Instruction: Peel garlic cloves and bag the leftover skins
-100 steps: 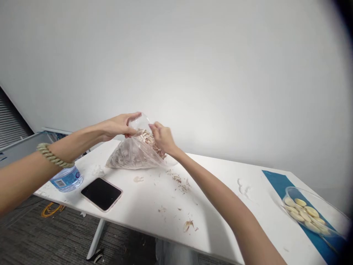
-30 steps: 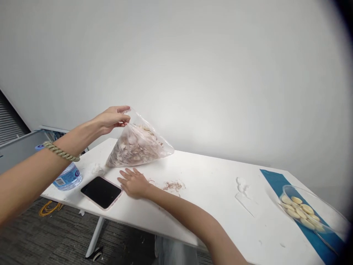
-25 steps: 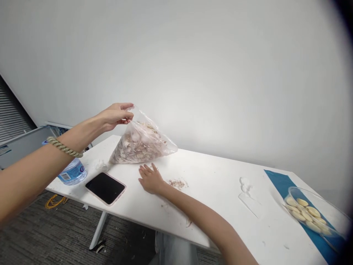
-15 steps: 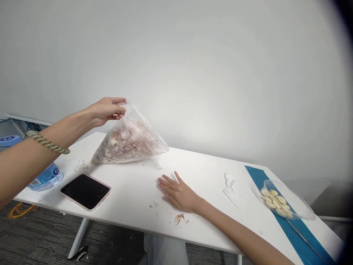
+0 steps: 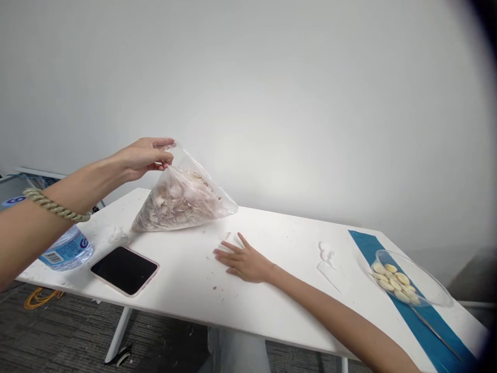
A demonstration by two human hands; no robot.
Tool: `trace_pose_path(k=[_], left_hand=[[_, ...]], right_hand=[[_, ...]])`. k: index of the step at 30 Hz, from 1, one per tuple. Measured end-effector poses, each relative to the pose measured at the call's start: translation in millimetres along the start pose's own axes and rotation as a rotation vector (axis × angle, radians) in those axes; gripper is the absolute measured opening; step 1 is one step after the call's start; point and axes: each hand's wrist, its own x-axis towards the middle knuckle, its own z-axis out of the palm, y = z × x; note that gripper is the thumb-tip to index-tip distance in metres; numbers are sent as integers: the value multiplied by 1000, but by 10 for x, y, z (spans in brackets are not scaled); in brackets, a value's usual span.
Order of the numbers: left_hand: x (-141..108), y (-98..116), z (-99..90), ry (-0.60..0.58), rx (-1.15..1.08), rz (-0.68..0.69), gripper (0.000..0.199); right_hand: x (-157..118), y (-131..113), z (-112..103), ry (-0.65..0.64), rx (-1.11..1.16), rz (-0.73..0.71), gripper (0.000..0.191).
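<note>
My left hand point(image 5: 149, 158) pinches the upper rim of a clear plastic bag point(image 5: 186, 202), holding it upright. Garlic bulbs and loose papery skins show through the bag, which rests on the white table point(image 5: 279, 311). Palm down on the tabletop, my right hand point(image 5: 244, 260) has its fingers spread and lies to the right of and nearer than the bag. Small scraps of skin point(image 5: 215, 288) dot the surface beside it. What may lie beneath the palm is hidden.
A phone point(image 5: 125, 270) and a large water bottle point(image 5: 70, 248) are at left, near crumpled plastic point(image 5: 116, 234). White tissue point(image 5: 328, 263) lies right of centre. A clear bowl of peeled garlic cloves point(image 5: 446, 296) and a thin metal tool point(image 5: 437, 331) sit on a blue strip point(image 5: 363, 241).
My right hand has moved slightly away from the table's front edge. The larger piece of brown skin near it no longer shows. The left hand keeps its hold on the bag.
</note>
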Motion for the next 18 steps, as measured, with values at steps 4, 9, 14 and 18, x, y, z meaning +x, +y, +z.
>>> trace_pose_path(k=[4,9,14,18], left_hand=[[-12,12,2,33,6,1,82],[-16,-3,-5,5,11,0,84],[-18,4,11,6,-11,-8,84],[6,3,26,14,-11,3,82]], right_hand=[[65,-242,3,31,-13,-77,53],[118,-488,189,-38,65,-234,48],[172,-83,219,54,-95,94,48],[494,-9,236,159,-186,139,49]])
